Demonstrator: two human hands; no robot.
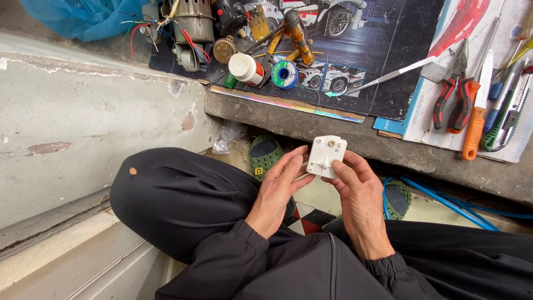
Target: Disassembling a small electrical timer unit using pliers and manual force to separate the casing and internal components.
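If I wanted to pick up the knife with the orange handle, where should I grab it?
Probably by the orange handle, coming from the ledge's front edge. The knife lies flat on the paper, handle end nearest the person, its pale blade pointing away. The red-handled pliers lie close on one side and other tools on the other, so pinch the handle's lower end from above, where it sticks out clear.

Red-handled pliers (452,103), solder spool (285,74)

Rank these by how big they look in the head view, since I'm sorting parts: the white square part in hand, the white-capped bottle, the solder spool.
1. White square part, though nearest the camera.
2. White-capped bottle.
3. Solder spool, close to the bottle.
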